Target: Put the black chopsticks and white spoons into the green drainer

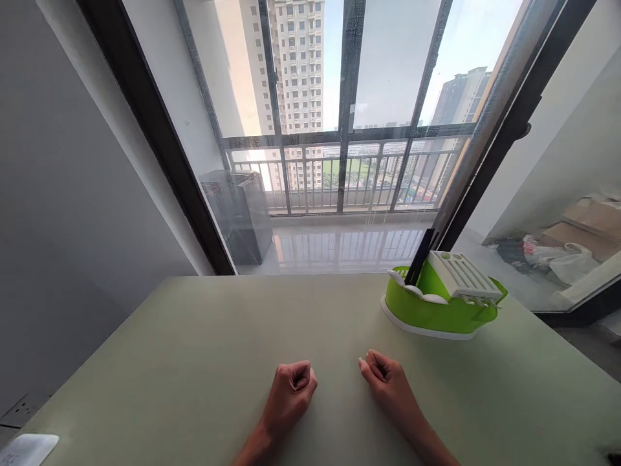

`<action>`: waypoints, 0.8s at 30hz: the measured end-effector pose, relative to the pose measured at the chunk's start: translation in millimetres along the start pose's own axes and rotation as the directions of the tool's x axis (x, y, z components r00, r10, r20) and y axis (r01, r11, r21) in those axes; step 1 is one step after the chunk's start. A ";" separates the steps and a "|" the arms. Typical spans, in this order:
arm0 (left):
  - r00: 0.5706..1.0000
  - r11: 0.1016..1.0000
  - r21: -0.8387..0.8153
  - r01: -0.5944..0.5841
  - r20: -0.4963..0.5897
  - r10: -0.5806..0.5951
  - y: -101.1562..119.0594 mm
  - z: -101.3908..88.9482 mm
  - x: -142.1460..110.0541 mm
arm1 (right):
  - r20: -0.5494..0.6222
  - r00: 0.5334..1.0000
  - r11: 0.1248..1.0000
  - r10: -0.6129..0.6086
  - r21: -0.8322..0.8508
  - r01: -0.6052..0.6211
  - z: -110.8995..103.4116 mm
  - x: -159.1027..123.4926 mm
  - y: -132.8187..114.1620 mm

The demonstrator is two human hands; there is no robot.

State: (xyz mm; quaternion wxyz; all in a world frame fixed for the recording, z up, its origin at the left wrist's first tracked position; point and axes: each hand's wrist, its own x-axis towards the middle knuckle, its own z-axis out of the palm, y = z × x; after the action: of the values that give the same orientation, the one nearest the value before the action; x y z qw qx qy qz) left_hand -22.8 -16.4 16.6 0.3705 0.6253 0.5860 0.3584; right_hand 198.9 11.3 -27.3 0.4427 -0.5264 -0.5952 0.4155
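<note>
My left hand (291, 398) rests on the pale green table (204, 362), curled into a loose fist with nothing showing inside it. To its right, a short gap away, my right hand (388, 382) lies closed in the same manner, also holding nothing that I can see. Beyond the right hand stands a bright green utensil caddy (431, 310) with a white base. Black chopsticks (421, 259) lean upright in it, white rounded pieces (417, 291) line its front rim, and a white slotted block (463, 275) covers its right part. Neither hand touches the caddy.
A white object (30, 448) lies at the table's near left corner, partly out of view. Past the far edge are a glass door and a balcony with a dark grey appliance (242, 213). Bags and cardboard (577, 243) sit at the right, and a wall socket (23, 409) is low left.
</note>
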 end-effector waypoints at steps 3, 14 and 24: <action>1.000 1.000 0.008 0.000 -0.001 0.000 0.0 -0.8 0.1 | -0.002 1.000 1.000 0.007 -0.003 -0.007 0.5 0.2 -0.5; 1.000 0.999 0.036 -0.015 -0.008 0.015 0.0 -0.2 -0.4 | -0.004 1.000 1.000 0.011 0.014 -0.011 0.9 0.0 3.0; 1.000 0.999 0.033 -0.023 -0.007 0.023 -4.1 0.4 -0.6 | -0.139 0.990 0.999 0.020 0.051 -0.013 -9.3 3.8 9.7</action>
State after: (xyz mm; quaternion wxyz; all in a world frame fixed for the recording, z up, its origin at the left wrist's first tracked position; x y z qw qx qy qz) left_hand -24.4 -16.9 12.8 0.3539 0.6366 0.5859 0.3553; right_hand 210.1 16.3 -33.9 0.4928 -0.5480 -0.5477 0.3961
